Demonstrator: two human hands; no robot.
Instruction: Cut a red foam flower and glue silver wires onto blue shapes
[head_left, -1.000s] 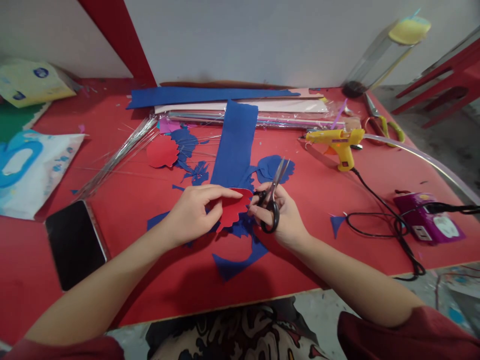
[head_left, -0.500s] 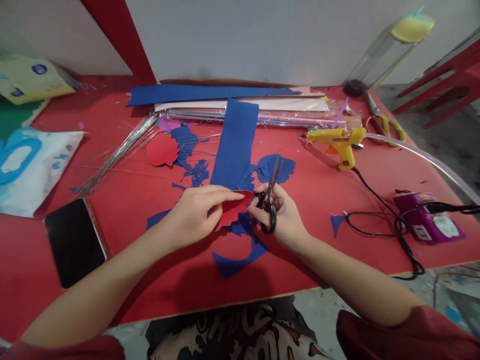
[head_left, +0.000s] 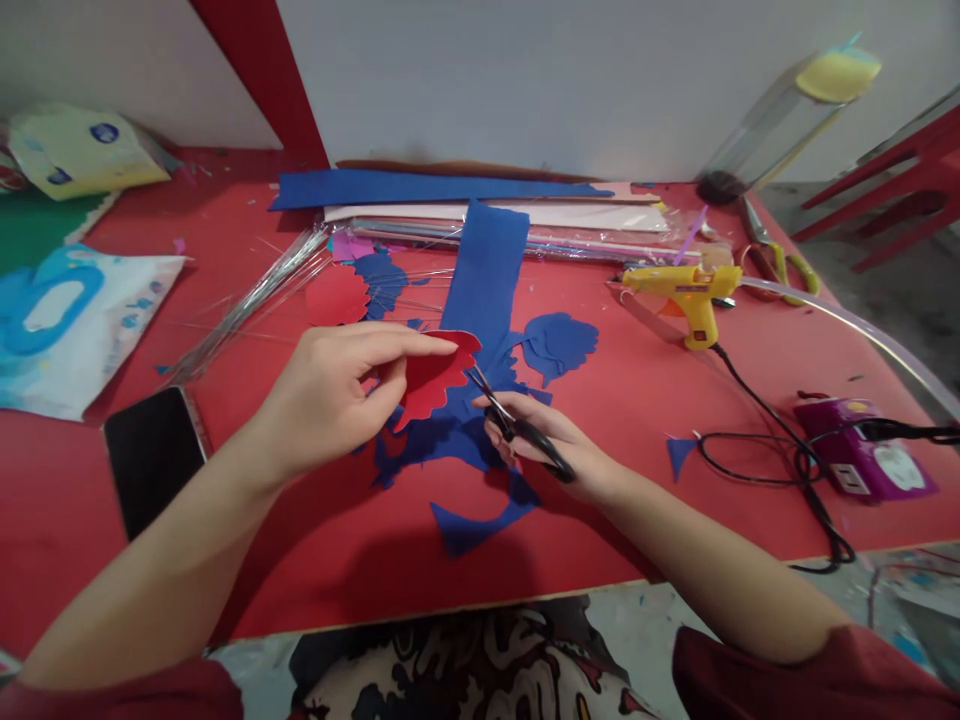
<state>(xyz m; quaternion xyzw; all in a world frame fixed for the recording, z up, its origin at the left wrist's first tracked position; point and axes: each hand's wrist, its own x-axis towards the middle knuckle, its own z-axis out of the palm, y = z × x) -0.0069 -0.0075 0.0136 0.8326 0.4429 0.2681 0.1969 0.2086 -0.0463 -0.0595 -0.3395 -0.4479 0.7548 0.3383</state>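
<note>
Pinched between the thumb and fingers of my left hand [head_left: 326,390] is a red paper piece [head_left: 439,375] with a wavy cut edge, raised above the table. My right hand [head_left: 570,435] is closed on small scissors [head_left: 538,440] with black handles. Their blades point up and left, with the tips by the red piece's right edge; I cannot tell whether they touch it. Behind the hands lies a long blue strip [head_left: 491,265]. Blue scraps [head_left: 457,535] are scattered under and in front of the hands. To the right sit blue scalloped pieces [head_left: 566,345], overlapping each other.
A yellow glue gun [head_left: 686,295] lies at right, its cord running to a purple power box [head_left: 862,445]. Larger scissors [head_left: 772,260] rest behind it. On the left are a phone [head_left: 154,455], a wipes pack [head_left: 75,325] and thin wires [head_left: 262,290]. Another red piece [head_left: 334,295] lies behind my left hand.
My left hand has moved up and left with the red piece, lifting it higher. The scissors have turned from pointing up and right to pointing up and left, towards its edge.
</note>
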